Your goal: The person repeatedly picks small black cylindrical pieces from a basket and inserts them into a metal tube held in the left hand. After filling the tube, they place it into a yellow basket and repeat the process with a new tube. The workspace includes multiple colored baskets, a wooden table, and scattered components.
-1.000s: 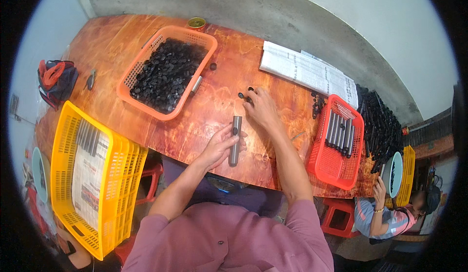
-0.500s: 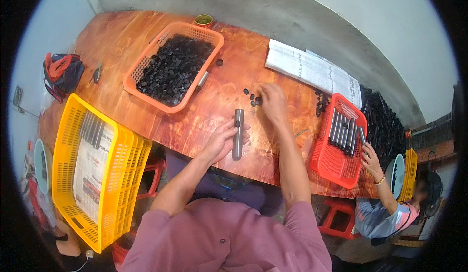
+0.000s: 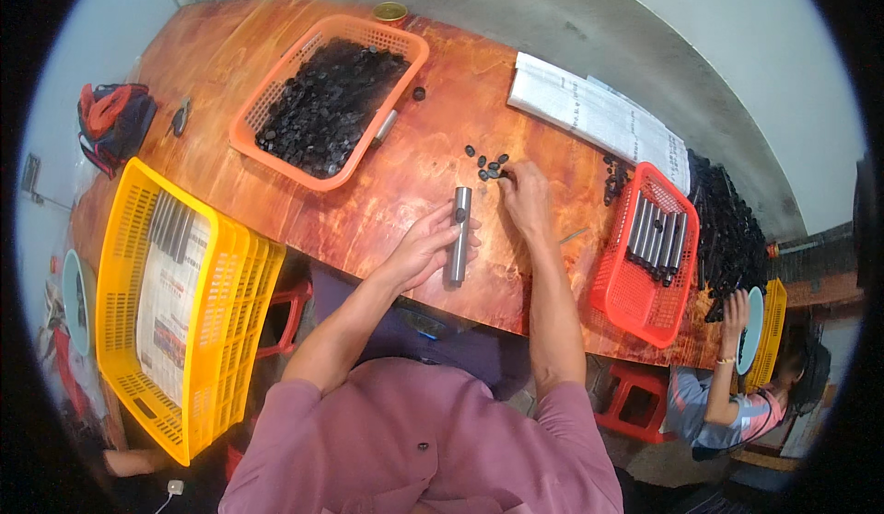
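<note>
A grey metal tube (image 3: 458, 261) stands nearly lengthwise in my left hand (image 3: 425, 247), whose thumb and fingers wrap round it. One small black oval piece (image 3: 459, 215) sits on the tube's side, near its upper end. Farther right, my right hand (image 3: 529, 196) is over the table with its fingers bent together. Its fingertips are at a loose group of small black oval pieces (image 3: 494, 166). Whether a piece is pinched between them is hidden. An orange basket (image 3: 324, 183) full of similar black pieces stands at the far left, with another metal tube (image 3: 387, 125) against its side.
On the right, a red basket (image 3: 635, 314) holds several metal tubes, beside a heap of black parts (image 3: 723, 219) and white printed sheets (image 3: 589, 107). Stacked yellow crates (image 3: 198, 348) flank the table's left. A co-worker's hand (image 3: 734, 316) is by a pale green basin (image 3: 750, 330).
The co-worker's hand has left the tube at the red basket and moved nearer to the green basin. My left hand still grips its tube; my right hand stays by the black pieces, which lie more spread.
</note>
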`<state>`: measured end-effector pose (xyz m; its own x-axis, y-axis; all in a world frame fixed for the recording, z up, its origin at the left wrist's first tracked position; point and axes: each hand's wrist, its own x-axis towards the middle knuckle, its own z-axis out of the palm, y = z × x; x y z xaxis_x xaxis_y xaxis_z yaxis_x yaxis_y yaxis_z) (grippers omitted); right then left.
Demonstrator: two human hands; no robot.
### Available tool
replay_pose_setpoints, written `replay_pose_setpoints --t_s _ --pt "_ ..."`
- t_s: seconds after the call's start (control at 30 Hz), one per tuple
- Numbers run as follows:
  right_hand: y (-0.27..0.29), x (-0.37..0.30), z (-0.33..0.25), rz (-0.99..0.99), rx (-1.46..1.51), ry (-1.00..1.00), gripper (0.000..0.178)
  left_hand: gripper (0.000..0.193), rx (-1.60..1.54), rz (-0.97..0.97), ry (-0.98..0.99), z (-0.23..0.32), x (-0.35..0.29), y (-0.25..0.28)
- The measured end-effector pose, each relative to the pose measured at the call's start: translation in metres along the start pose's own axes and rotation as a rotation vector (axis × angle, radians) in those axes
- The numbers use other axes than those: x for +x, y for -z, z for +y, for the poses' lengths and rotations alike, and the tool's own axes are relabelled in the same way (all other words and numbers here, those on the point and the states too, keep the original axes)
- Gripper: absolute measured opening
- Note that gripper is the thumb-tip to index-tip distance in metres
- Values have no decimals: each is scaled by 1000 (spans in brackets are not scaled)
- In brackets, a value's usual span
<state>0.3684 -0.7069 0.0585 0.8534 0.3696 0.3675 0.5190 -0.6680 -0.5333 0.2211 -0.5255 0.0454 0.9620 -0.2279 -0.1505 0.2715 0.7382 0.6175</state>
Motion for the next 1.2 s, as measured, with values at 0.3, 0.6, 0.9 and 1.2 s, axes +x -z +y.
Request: replay_pose_setpoints --t_s 0.3,0.6,0.9,1.2 --pt "19 -26 -24 -134 364 -369 21 62 -7 -31 -9 -5 2 5" --pt "23 -25 -34 -273 100 -327 19 63 35 12 8 -8 2 4" --pt "14 -29 -31 -60 116 -250 24 63 26 18 13 -7 2 3" --pt "5 -24 -37 -3 65 -57 16 64 25 10 20 -4 2 1"
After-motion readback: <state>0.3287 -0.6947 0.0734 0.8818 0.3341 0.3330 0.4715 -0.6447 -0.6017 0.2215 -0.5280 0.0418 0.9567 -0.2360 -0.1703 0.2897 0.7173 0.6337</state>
